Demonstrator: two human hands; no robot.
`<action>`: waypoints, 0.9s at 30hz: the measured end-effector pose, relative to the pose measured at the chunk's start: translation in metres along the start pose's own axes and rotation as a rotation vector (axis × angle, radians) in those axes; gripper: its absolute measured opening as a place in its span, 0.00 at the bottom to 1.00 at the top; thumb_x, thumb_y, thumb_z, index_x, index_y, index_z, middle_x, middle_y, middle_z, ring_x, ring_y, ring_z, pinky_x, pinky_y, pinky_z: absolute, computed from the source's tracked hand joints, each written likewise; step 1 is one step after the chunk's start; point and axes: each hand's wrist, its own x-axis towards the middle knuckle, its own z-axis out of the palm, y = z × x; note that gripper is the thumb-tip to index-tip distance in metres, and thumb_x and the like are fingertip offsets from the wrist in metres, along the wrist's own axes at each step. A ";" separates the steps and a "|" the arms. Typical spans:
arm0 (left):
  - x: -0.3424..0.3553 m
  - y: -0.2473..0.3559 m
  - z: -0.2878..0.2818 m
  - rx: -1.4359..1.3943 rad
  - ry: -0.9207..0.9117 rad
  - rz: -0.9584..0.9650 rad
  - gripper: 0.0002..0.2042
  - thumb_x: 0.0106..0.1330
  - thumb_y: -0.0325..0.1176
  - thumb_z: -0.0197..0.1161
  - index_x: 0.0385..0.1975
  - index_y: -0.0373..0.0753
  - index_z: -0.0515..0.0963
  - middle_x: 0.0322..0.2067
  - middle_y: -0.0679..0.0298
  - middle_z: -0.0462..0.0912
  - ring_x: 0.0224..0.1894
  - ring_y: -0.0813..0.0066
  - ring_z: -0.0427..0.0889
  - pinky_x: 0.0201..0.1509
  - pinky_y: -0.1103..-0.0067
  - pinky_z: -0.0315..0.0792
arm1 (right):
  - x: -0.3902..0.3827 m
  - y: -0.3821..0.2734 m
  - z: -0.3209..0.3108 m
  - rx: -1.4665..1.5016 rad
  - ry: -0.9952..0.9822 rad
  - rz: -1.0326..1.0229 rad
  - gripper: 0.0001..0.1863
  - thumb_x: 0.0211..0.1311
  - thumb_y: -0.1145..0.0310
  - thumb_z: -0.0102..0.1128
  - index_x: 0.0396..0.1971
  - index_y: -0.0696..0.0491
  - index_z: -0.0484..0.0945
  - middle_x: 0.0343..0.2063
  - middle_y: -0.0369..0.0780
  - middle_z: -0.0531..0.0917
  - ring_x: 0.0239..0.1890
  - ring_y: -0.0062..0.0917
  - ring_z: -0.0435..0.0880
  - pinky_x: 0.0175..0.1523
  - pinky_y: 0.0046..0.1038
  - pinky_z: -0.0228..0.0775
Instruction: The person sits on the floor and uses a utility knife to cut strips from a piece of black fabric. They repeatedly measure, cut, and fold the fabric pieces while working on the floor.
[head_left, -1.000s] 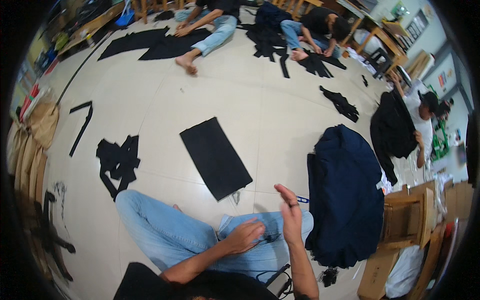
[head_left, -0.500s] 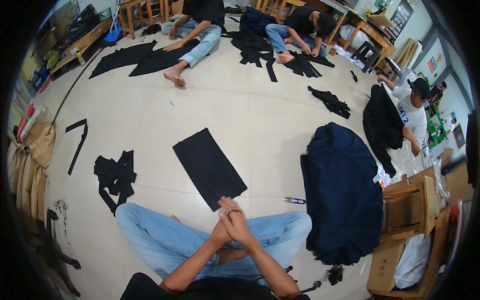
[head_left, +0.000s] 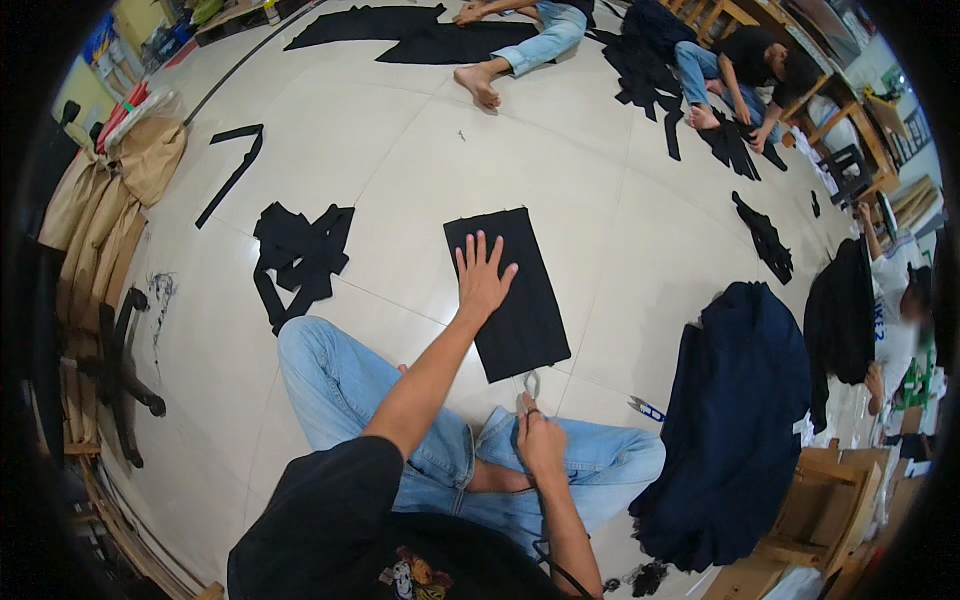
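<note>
A rectangular black cloth panel (head_left: 535, 310) lies flat on the floor in front of my crossed legs. My left hand (head_left: 485, 280) rests on its upper left part, palm down with the fingers spread. Close to the panel's near edge, my right hand (head_left: 541, 440) is closed in front of my knee. A small grey looped object (head_left: 532, 382) sticks up from its fingers; its lower part is hidden, and I cannot make out its kind. Blue-handled thread snips (head_left: 648, 408) lie on the floor to the right, beside a large heap of navy cloth (head_left: 735, 430).
Black cloth scraps (head_left: 302, 255) and a bent black strip (head_left: 235, 170) lie to the left. A wheeled chair base (head_left: 125, 370) stands at the left edge. Several people sit with black cloth at the back and right. Wooden furniture (head_left: 820, 500) stands at the lower right.
My hands were together over my lap; now the left is spread on the panel and the right holds the looped object. The view has shifted, and the panel appears turned.
</note>
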 end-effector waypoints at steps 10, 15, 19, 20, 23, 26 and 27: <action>0.023 -0.015 0.018 0.147 -0.064 -0.072 0.33 0.71 0.62 0.45 0.73 0.56 0.57 0.75 0.54 0.45 0.77 0.51 0.38 0.77 0.53 0.34 | -0.059 -0.001 -0.028 -0.108 -0.016 -0.017 0.29 0.55 0.74 0.56 0.60 0.48 0.77 0.19 0.48 0.82 0.20 0.41 0.82 0.29 0.41 0.73; 0.025 -0.016 0.017 0.103 -0.066 -0.085 0.33 0.71 0.62 0.46 0.73 0.57 0.57 0.75 0.54 0.45 0.77 0.52 0.38 0.77 0.54 0.33 | -0.114 0.016 -0.045 -0.121 -0.005 -0.034 0.31 0.49 0.72 0.59 0.59 0.49 0.78 0.15 0.44 0.80 0.15 0.37 0.79 0.24 0.38 0.71; 0.024 -0.020 0.016 0.115 -0.072 -0.100 0.33 0.70 0.61 0.47 0.73 0.57 0.57 0.76 0.55 0.43 0.77 0.52 0.37 0.77 0.54 0.33 | -0.164 0.034 -0.067 -0.180 -0.086 -0.026 0.27 0.55 0.66 0.62 0.57 0.53 0.78 0.13 0.41 0.77 0.16 0.35 0.77 0.28 0.36 0.70; 0.025 -0.018 0.018 0.116 -0.068 -0.092 0.33 0.70 0.61 0.47 0.73 0.57 0.57 0.76 0.55 0.43 0.77 0.52 0.37 0.77 0.54 0.34 | -0.177 0.036 -0.071 -0.199 -0.084 -0.032 0.26 0.56 0.68 0.61 0.57 0.53 0.78 0.13 0.40 0.76 0.14 0.34 0.75 0.27 0.34 0.68; 0.025 -0.016 0.021 0.133 -0.051 -0.077 0.33 0.70 0.62 0.46 0.73 0.57 0.57 0.76 0.55 0.43 0.77 0.52 0.37 0.77 0.54 0.34 | -0.214 0.042 -0.084 -0.227 -0.093 -0.050 0.23 0.58 0.70 0.59 0.55 0.54 0.79 0.13 0.41 0.76 0.13 0.32 0.73 0.26 0.32 0.67; 0.025 -0.016 0.021 0.118 -0.071 -0.081 0.33 0.70 0.62 0.46 0.73 0.57 0.57 0.76 0.55 0.43 0.77 0.52 0.38 0.77 0.54 0.34 | -0.246 0.045 -0.097 -0.261 -0.105 -0.073 0.19 0.60 0.71 0.58 0.52 0.55 0.80 0.15 0.43 0.77 0.14 0.32 0.75 0.26 0.32 0.68; 0.025 -0.016 0.021 0.117 -0.075 -0.083 0.33 0.70 0.62 0.46 0.73 0.57 0.57 0.76 0.55 0.43 0.77 0.52 0.38 0.77 0.54 0.34 | -0.257 0.047 -0.101 -0.270 -0.104 -0.083 0.18 0.61 0.71 0.57 0.51 0.55 0.80 0.16 0.43 0.78 0.15 0.32 0.75 0.26 0.32 0.68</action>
